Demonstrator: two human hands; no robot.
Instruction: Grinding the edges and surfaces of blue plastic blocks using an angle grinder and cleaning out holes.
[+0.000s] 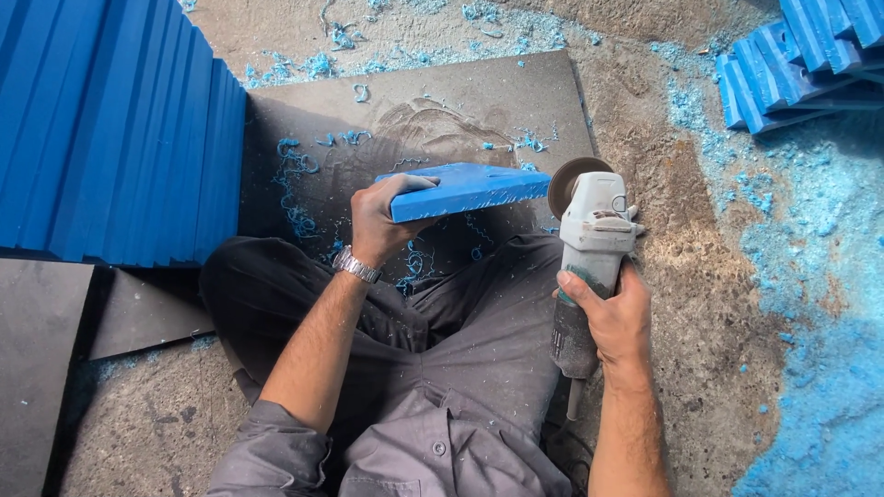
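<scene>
Right hand [615, 317] fingers wrapped fully round angle grinder [589, 248] body; disc at blue slab [468, 189] end. Left hand [382, 216] clamps slab's opp. end, above dark board [442, 101].

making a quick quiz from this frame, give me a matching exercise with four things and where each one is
Things:
1. blue slab
2. angle grinder
3. stack of blue slabs
4. wristwatch

Places:
A. on the left wrist
B. standing on edge at the left of the view
C. gripped in the right hand, disc next to the slab's end
D. held by the left hand above the dark board

Pairs: 1-D, 2-C, 3-B, 4-A
</scene>
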